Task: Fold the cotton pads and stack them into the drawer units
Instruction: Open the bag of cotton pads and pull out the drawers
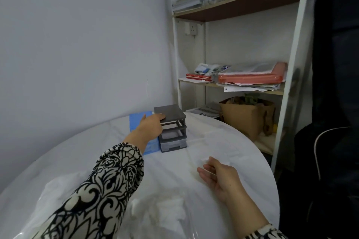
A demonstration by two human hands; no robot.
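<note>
A small grey drawer unit [172, 132] with stacked drawers stands at the far side of the round white table [77, 151]. My left hand [151, 124] reaches out to it, fingers laid on the front left edge of its top. My right hand [219, 176] hovers low over the table to the right and pinches a thin white cotton pad [208, 171] between thumb and fingers. A heap of white cotton pads [165, 211] lies in clear plastic at the near edge. Whether the left hand grips the unit is unclear.
A blue box [139, 122] stands directly left of the drawer unit, partly behind my left wrist. A white shelf rack [287, 83] with papers, books and a brown paper bag [244, 118] rises beyond the table's right edge. A black bag [334, 103] hangs far right.
</note>
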